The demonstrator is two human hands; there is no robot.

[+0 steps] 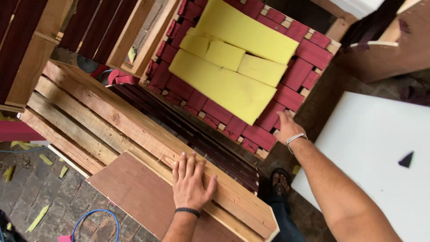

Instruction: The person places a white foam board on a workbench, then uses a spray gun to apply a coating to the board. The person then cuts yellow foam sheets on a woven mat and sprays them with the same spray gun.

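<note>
My left hand [190, 181] lies flat, fingers spread, on the edge of a long wooden plank frame [134, 130], beside a brown plywood sheet [139, 197]. My right hand [288, 127] reaches forward and grips the near corner of a wooden seat frame woven with dark red webbing straps [251, 130]. Several yellow foam pieces [228, 67] lie on top of that webbing. A metal bracelet is on my right wrist and a dark band on the left.
A large white foam slab [376, 148] lies at the right. My sandalled foot [280, 181] stands on the brick floor. A blue cable [96, 217] and yellow foam scraps [38, 217] litter the floor at left. More wooden frames lean at the top left.
</note>
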